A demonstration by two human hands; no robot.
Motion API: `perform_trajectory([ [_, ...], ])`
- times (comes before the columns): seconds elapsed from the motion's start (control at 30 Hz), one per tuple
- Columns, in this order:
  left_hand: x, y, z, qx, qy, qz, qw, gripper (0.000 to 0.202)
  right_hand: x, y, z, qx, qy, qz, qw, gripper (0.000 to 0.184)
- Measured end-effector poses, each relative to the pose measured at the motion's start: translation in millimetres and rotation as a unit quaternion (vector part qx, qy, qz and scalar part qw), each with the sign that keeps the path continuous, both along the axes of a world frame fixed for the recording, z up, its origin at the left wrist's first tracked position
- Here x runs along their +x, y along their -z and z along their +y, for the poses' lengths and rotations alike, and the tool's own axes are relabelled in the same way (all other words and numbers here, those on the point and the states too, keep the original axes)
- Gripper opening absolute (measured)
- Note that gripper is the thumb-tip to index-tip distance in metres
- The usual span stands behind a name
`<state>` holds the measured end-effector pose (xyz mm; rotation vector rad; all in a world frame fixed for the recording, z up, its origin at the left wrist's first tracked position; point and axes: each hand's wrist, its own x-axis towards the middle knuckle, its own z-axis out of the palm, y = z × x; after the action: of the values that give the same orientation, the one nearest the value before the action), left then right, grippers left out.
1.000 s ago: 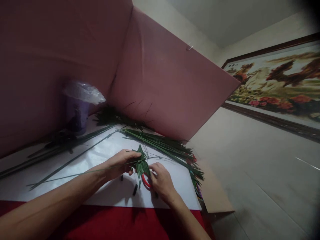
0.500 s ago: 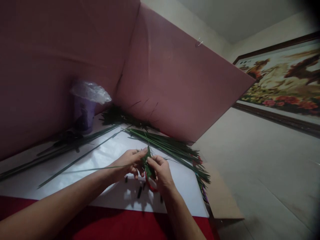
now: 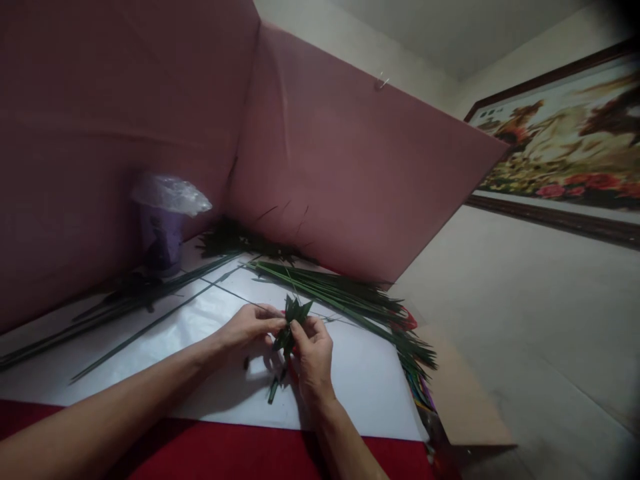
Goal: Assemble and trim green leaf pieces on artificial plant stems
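Over the white sheet, both hands meet at a small folded piece of green leaf with pointed tips fanning upward. My left hand pinches its left side between thumb and fingers. A thin leaf strip runs from these fingers toward the upper left. My right hand has thumb and forefinger closed on the leaf piece from the right. Below them a short dark green cutting lies on the sheet. Something red shows partly behind my right hand; its kind is hidden.
A bundle of long green leaves lies behind my hands. More long blades stretch across the left. At the back left stands a purple cup topped with clear plastic. Pink panels rise behind; red cloth lies in front.
The leaf piece has turned, with its tips now fanned upward. The thin strip has swung from the lower left to the upper left of my left hand. The view has shifted slightly.
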<state>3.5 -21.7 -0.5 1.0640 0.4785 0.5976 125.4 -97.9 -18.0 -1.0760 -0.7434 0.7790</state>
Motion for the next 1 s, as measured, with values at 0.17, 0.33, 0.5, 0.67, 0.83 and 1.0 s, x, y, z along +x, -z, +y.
perform_trajectory([
  [0.17,-3,-2.3,8,-0.023,-0.008,-0.006,1.0,0.029,1,-4.9,-3,-0.042,-0.055,0.053,0.996,0.044],
  [0.33,-6,-7.4,11,-0.01,-0.019,0.008,1.0,0.023,0,-7.4,-5,-0.059,-0.057,0.105,0.991,0.057],
  [0.5,-4,0.1,13,0.002,-0.013,-0.004,1.0,0.021,0,2.2,-3,-0.063,-0.073,0.076,0.992,0.057],
  [0.67,-1,-0.9,11,-0.009,-0.034,-0.005,0.999,0.02,4,2.6,-4,-0.061,-0.055,-0.003,0.997,0.049],
  [0.83,-2,-1.1,9,0.002,-0.032,-0.02,0.999,0.03,4,2.4,-4,-0.067,-0.077,-0.017,0.995,0.035],
  [1.0,-3,5.3,14,-0.007,-0.044,-0.002,0.999,0.026,1,5.5,-2,-0.052,-0.085,0.046,0.994,0.027],
])
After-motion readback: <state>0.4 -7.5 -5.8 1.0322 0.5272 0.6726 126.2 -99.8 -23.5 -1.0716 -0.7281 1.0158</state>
